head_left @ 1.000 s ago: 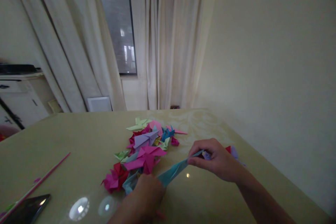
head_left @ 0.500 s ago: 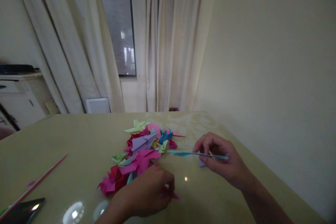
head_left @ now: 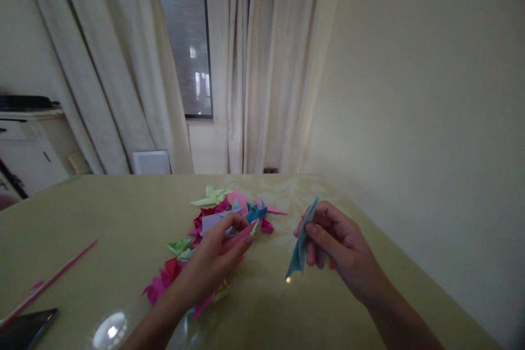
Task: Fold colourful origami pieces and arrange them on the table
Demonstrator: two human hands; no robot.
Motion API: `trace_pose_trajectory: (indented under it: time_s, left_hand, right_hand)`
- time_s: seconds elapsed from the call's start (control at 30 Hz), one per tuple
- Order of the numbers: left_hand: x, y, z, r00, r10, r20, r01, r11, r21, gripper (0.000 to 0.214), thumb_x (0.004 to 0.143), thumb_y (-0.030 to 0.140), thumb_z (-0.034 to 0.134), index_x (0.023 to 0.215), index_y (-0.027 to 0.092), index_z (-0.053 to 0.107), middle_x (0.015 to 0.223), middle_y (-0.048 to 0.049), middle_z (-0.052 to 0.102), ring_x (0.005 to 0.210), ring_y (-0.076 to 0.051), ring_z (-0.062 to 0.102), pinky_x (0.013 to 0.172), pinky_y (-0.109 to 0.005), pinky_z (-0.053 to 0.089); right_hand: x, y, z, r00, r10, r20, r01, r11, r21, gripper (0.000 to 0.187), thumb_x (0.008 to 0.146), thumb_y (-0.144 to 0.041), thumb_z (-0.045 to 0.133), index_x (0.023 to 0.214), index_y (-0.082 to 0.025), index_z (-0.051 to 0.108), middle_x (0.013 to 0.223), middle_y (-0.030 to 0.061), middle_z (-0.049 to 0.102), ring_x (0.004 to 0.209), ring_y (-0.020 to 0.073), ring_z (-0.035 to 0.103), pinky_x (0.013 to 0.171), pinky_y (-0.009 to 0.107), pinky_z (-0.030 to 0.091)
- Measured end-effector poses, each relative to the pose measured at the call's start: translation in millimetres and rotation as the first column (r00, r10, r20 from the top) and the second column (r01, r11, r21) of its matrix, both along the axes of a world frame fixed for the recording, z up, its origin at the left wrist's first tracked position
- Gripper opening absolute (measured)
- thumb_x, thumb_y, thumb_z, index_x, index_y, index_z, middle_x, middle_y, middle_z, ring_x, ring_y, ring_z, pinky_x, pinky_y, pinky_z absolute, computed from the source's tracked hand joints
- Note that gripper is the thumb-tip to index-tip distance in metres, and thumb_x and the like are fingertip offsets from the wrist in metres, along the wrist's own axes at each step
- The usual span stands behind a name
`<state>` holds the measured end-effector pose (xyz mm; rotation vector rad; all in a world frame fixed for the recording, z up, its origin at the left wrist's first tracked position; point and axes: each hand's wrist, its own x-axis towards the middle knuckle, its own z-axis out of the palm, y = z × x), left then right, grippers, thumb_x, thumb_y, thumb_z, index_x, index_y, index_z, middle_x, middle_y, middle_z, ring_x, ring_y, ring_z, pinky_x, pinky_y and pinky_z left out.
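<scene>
My right hand [head_left: 344,251] pinches a teal folded paper [head_left: 302,246] between thumb and fingers, tilted with its lower end toward the table. Partly hidden under that hand, a small red bit [head_left: 332,264] shows. Over the heap of folded paper pieces, my left hand [head_left: 217,254] is closed on a pink folded paper [head_left: 245,229], whose pointed tip shows past the fingers. Around it lie a lavender folded paper [head_left: 213,220], a blue origami piece [head_left: 256,212], a pale green one [head_left: 212,196] and several magenta and red ones [head_left: 158,287], some covered by my left arm.
A thin pink stick [head_left: 61,273] lies on the glossy table [head_left: 123,208] at left, beside a dark phone-like slab [head_left: 28,328]. Beyond the table are curtains [head_left: 279,65] and a white cabinet [head_left: 36,147]. A plain wall [head_left: 430,93] borders the right side.
My left hand has moved up and away over the heap, with a pink folded paper now visible in it. In my right hand the teal paper has turned from nearly level to steeply tilted.
</scene>
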<state>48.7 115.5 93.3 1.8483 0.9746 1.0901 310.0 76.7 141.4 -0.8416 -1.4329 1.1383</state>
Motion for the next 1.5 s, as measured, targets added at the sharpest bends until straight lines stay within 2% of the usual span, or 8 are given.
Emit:
trace_pose_trajectory:
  time_s: [0.1, 0.23, 0.43, 0.6, 0.83, 1.2, 1.37, 1.5]
  left_hand:
    - [-1, -5, 6.2, 0.997, 0.044, -0.056, -0.038, 0.995, 0.091, 0.017, 0.101, 0.039, 0.064, 0.106, 0.023, 0.062, 0.105, -0.0026, 0.066, 0.096, -0.020, 0.064, 0.088, -0.030, 0.051]
    - [-1, -15, 13.9, 0.999, 0.032, -0.020, -0.031, 0.998, 0.062, 0.027, 0.106, 0.047, 0.055, 0.103, 0.022, 0.064, 0.089, -0.0004, 0.065, 0.075, -0.016, 0.060, 0.067, -0.025, 0.048]
    - [1, -23, 16.1, 0.996, 0.053, 0.070, -0.046, 0.994, -0.098, 0.045, 0.108, 0.058, 0.046, 0.098, 0.022, 0.071, 0.081, -0.0006, 0.069, 0.060, -0.014, 0.059, 0.050, -0.022, 0.046]
    - [4, -21, 19.2, 0.994, 0.046, 0.097, -0.034, 0.992, -0.122, 0.041, 0.103, 0.054, 0.057, 0.111, 0.020, 0.079, 0.090, -0.0045, 0.078, 0.071, -0.019, 0.070, 0.060, -0.025, 0.056]
    - [4, -19, 23.5, 0.984, -0.049, 0.170, 0.061, 0.996, -0.070, 0.029, 0.099, 0.038, 0.067, 0.118, 0.022, 0.082, 0.114, -0.0085, 0.083, 0.104, -0.024, 0.077, 0.093, -0.035, 0.062]
    - [22, -33, 13.4, 0.931, -0.131, 0.340, 0.188, 0.972, -0.141, 0.041, 0.094, 0.031, 0.077, 0.131, 0.024, 0.061, 0.104, -0.0050, 0.077, 0.091, -0.020, 0.074, 0.079, -0.029, 0.059]
    - [21, -35, 15.8, 0.992, -0.092, 0.087, 0.094, 0.995, -0.024, 0.023, 0.103, 0.028, 0.060, 0.125, 0.026, 0.066, 0.121, -0.0074, 0.071, 0.099, -0.020, 0.068, 0.083, -0.031, 0.055]
    - [24, -35, 15.6, 0.991, -0.080, -0.110, 0.083, 0.996, 0.026, 0.024, 0.101, 0.026, 0.057, 0.123, 0.023, 0.067, 0.108, -0.0067, 0.072, 0.088, -0.020, 0.066, 0.076, -0.030, 0.053]
  right_hand:
    - [-2, 1, -4.2, 0.999, -0.002, -0.049, 0.002, 1.000, 0.010, 0.025, 0.099, -0.046, 0.074, 0.108, -0.024, 0.068, 0.087, -0.0003, 0.068, 0.066, 0.0101, 0.065, 0.057, 0.020, 0.049]
    - [-4, 1, -10.6, 1.000, -0.012, -0.015, 0.011, 0.999, -0.033, 0.029, 0.100, -0.049, 0.072, 0.114, -0.024, 0.071, 0.091, -0.0002, 0.063, 0.072, 0.0106, 0.058, 0.064, 0.022, 0.047]
    - [-9, -7, -12.9, 0.961, 0.274, 0.024, -0.272, 0.959, -0.076, 0.037, 0.111, -0.052, 0.050, 0.126, -0.021, 0.064, 0.092, 0.0045, 0.070, 0.079, 0.0162, 0.062, 0.072, 0.029, 0.049]
    - [-17, -14, -13.1, 0.939, 0.331, 0.096, -0.318, 0.939, -0.129, 0.034, 0.113, -0.053, 0.044, 0.124, -0.023, 0.057, 0.093, 0.0074, 0.078, 0.085, 0.0199, 0.070, 0.080, 0.034, 0.052]
    - [-24, -12, -15.1, 0.941, 0.222, 0.254, -0.195, 0.973, -0.124, 0.037, 0.103, -0.057, 0.063, 0.107, -0.021, 0.070, 0.084, 0.0001, 0.059, 0.073, 0.0144, 0.054, 0.064, 0.026, 0.044]
    - [-37, -11, -25.7, 0.946, -0.003, 0.323, -0.007, 1.000, 0.029, 0.039, 0.088, -0.049, 0.085, 0.105, -0.024, 0.062, 0.074, -0.0045, 0.065, 0.068, 0.0151, 0.059, 0.062, 0.025, 0.039]
    - [-37, -7, -29.2, 0.871, -0.189, 0.453, 0.108, 0.974, 0.198, 0.028, 0.095, -0.045, 0.076, 0.087, -0.023, 0.061, 0.067, -0.0056, 0.053, 0.061, 0.0136, 0.050, 0.057, 0.025, 0.037]
    - [-36, -5, -31.1, 0.769, -0.209, 0.603, 0.009, 0.948, 0.318, 0.011, 0.099, -0.019, 0.059, 0.091, -0.022, 0.065, 0.085, 0.0020, 0.069, 0.077, 0.0184, 0.064, 0.071, 0.028, 0.046]
